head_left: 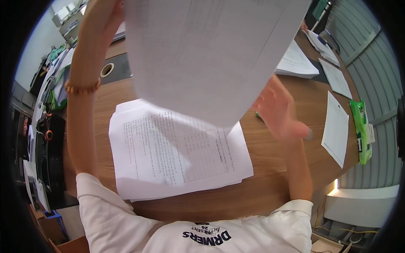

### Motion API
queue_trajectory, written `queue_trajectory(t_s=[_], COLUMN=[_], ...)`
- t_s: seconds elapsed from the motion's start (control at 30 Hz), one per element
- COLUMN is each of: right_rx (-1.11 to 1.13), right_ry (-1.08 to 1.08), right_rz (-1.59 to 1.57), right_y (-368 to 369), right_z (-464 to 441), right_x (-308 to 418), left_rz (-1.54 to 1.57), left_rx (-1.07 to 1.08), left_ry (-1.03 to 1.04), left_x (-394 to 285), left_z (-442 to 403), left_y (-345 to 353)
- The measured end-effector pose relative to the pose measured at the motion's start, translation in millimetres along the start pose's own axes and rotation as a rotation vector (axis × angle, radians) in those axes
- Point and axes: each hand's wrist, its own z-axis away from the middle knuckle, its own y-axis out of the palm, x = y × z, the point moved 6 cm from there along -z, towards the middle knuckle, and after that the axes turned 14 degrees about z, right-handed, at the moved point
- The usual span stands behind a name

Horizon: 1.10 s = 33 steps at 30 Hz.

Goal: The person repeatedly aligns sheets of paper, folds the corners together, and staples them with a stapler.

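A raised sheet of printed paper (202,55) fills the upper middle of the view, its lower edge curving over the desk. My left hand (113,19) is at its upper left edge, closed on it, with the fingers mostly hidden or cut off by the frame. On the right, my right hand (278,107) is slightly blurred, fingers stretched and thumb apart. Its fingertips come close to the sheet's right edge; whether they touch it I cannot tell. Below lies a stack of printed pages (168,168), slightly fanned, with text and a table, partly covered by the raised sheet.
A roll of tape (107,70) lies at the back left of the wooden desk (270,168). Another paper stack (297,61) is at the back right. Loose sheets (335,128) and a green packet (360,130) line the right edge. Folders and papers crowd the left side.
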Motion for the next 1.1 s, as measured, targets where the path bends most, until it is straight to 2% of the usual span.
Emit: queue_trajectory(t_s=[0.03, 0.07, 0.1, 0.13, 0.17, 0.2, 0.27, 0.3, 0.33, 0.4, 0.43, 0.47, 0.5, 0.57, 0.6, 0.63, 0.67, 0.7, 0.77, 0.8, 0.87, 0.9, 0.97, 1.0, 1.07, 1.1], right_rx=[-0.168, -0.338, -0.324, -0.438, -0.555, -0.541, -0.613, -0.576, -0.57, -0.312, -0.263, -0.128, -0.006, 0.15, 0.204, 0.25, 0.29, 0.283, 0.378, 0.377, 0.486, 0.479, 0.579, 0.572, 0.555, 0.489], right_ry=[0.108, 0.214, 0.207, 0.26, 0.312, 0.302, -0.098, -0.226, -0.242, -0.594, -0.688, -0.657, -0.573, -0.471, -0.443, -0.403, -0.366, -0.371, -0.078, -0.074, 0.131, 0.138, 0.417, 0.432, 0.389, 0.391], right_rz=[0.212, 0.424, 0.422, 0.57, 0.719, 0.721, 1.323, 1.649, 1.645, 2.123, 2.19, 2.309, 2.353, 2.348, 2.337, 2.322, 2.307, 2.308, 2.23, 2.232, 2.134, 2.135, 1.867, 1.859, 1.469, 1.417], right_y=[-2.2, -9.2, -10.8, -23.4, -35.1, -40.4, -43.5, -39.2, -40.5, -17.5, -21.6, -21.4, -23.8, -28.5, -31.5, -31.8, -31.2, -27.9, -35.9, -35.4, -41.2, -41.2, -48.4, -54.7, -66.4, -72.7], right_z=[-12.0, -18.0, -28.8, -40.6, -51.6, -64.3, -87.5, -98.5, -107.8, -124.5, -131.2, -134.8, -138.0, -134.3, -131.2, -126.4, -125.0, -124.1, -122.7, -124.7, -125.9, -128.4, -128.7, -128.7, -123.4, -119.1], right_x=[0.3, -0.1, -2.3, -5.1, -6.7, -11.3, 4.0, 1.1, -6.4, -28.9, -54.6, -78.1, -104.7, -150.3, -169.4, -182.5, -191.1, -194.5, -209.9, -206.8, -207.3, -201.3, -198.8, -194.1, -182.7, -169.1], left_rz=[0.14, 0.131, 0.203, 0.276, 0.27, 0.288, 0.297, 0.444, 0.585, 0.482, 0.45, 0.573, 0.508, 0.111, 0.054, -0.2, -0.203, -0.381, -0.717, -0.715, -0.871, -0.872, -1.0, -1.001, -1.275, -1.431], left_rx=[0.074, 0.066, -0.005, -0.073, -0.078, -0.048, -0.025, 0.022, 0.074, -0.204, -0.169, -0.209, -0.349, -0.36, -0.315, -0.368, -0.392, -0.409, -0.466, -0.463, -0.444, -0.435, -0.368, -0.354, -0.431, -0.495], left_ry=[0.022, 0.033, 0.086, 0.144, 0.158, 0.226, 0.31, 0.085, -0.143, -0.148, -0.285, -0.483, -0.525, -0.531, -0.618, -0.697, -0.601, -0.564, -0.472, -0.472, -0.35, -0.35, -0.388, -0.396, -0.189, -0.163], left_x=[-7.5, -9.4, -9.6, -9.4, -6.0, -1.7, 10.6, 33.4, 43.7, 60.0, 86.2, 103.2, 122.9, 157.3, 184.5, 185.3, 205.4, 199.7, 189.9, 193.3, 191.0, 194.5, 202.5, 204.7, 188.9, 182.5], left_z=[-3.6, -9.2, -19.7, -29.8, -37.6, -44.2, -43.0, -39.5, -30.5, 7.9, 12.1, 20.6, 29.0, 45.5, 51.8, 59.3, 59.9, 57.5, 53.5, 51.8, 45.4, 45.2, 44.3, 45.7, 49.3, 52.1], left_y=[11.8, 6.8, -5.7, -19.4, -29.5, -43.1, -79.2, -102.5, -99.0, -99.1, -122.3, -131.9, -148.7, -177.0, -202.1, -201.0, -215.8, -217.2, -216.2, -218.2, -219.8, -224.2, -231.6, -230.3, -222.3, -215.6])
